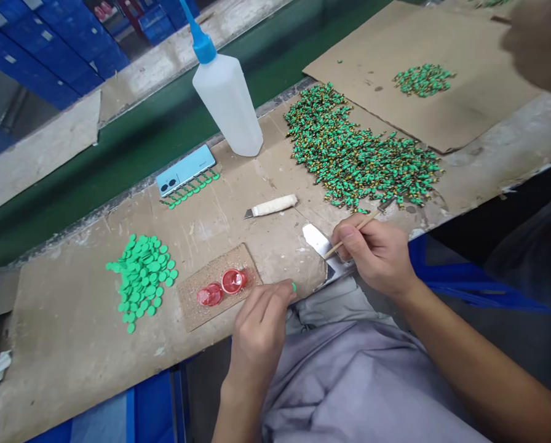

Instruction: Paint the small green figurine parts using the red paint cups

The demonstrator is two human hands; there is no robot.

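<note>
My left hand (260, 325) pinches a small green disc (294, 287) at the near edge of the cardboard-covered bench (72, 332). My right hand (377, 252) holds a thin wooden stick (355, 230), its tip down by a shiny metal plate (316, 239). Left of my left hand two red caps (221, 288) sit on a small brown board (211, 307). A pile of green discs (141, 277) lies further left. A big heap of small green and yellow parts (353, 154) spreads beyond my right hand.
A white squeeze bottle with a blue nozzle (227, 92) stands at the back. A light blue phone (186, 169) lies by a row of green discs (190, 187). A cloth-wrapped knife (270, 207) lies mid-bench. A second cardboard sheet (441, 123) carries a small green heap (423, 80). Blue crates (49, 43) sit behind.
</note>
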